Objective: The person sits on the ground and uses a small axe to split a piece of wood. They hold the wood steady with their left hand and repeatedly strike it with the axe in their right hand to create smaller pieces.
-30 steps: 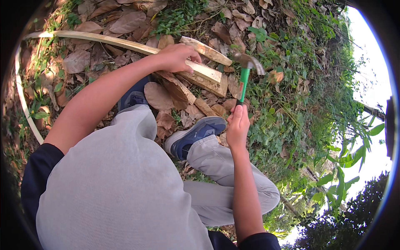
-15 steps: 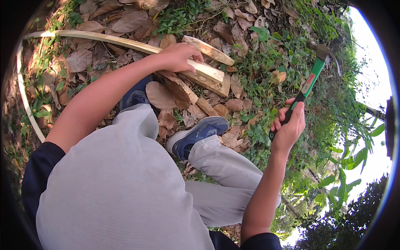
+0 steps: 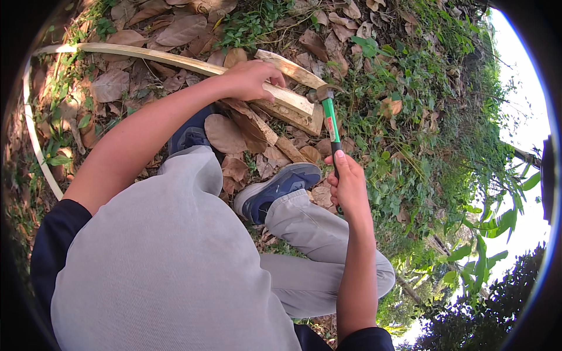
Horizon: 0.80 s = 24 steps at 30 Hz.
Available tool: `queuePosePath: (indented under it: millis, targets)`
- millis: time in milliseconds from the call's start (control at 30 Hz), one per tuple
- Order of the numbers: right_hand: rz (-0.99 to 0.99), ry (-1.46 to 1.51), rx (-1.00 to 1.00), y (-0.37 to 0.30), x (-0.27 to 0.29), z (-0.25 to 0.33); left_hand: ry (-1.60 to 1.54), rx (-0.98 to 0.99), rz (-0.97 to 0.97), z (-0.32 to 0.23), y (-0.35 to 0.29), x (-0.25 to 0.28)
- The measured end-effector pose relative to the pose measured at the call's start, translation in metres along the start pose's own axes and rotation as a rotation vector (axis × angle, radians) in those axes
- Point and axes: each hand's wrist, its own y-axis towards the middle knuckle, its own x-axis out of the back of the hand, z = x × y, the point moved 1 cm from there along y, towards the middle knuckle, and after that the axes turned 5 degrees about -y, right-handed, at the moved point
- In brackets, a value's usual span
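My left hand (image 3: 252,81) is closed over a pale wooden strip (image 3: 294,100), fingers on its far side and thumb on the near side. Under that strip lies a thicker wooden block (image 3: 307,124). My right hand (image 3: 349,182) grips the dark handle end of a claw hammer (image 3: 331,120) with a green shaft. The hammer's head is at the right end of the strip; whether it touches the wood I cannot tell. Just beyond my left hand rests another short piece of wood (image 3: 293,68).
A long pale batten (image 3: 146,54) runs left from my left hand and meets a thinner one (image 3: 34,128) at a corner. Brown leaves and green plants cover the ground. A narrow wood piece (image 3: 291,150) lies near my blue shoe (image 3: 278,190).
My right hand has swung the hammer left, bringing its head from the raised position at far right to the strip's end. My left hand has stayed in place.
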Motion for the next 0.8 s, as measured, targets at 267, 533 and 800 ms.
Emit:
queuePosePath:
  millis: [267,533,800]
  targets:
    - [-0.398,0.192,0.500,-0.063,0.057,0.098,-0.006,0.016,0.019,0.004,0.002,-0.001]
    - [-0.123,0.088,0.238,0.010,-0.048,-0.023,-0.009,0.013,0.031,-0.003,0.004,0.000]
    - [0.013,0.266,-0.071,-0.020,-0.015,0.020,-0.009,0.011,0.004,0.005,0.002,-0.003]
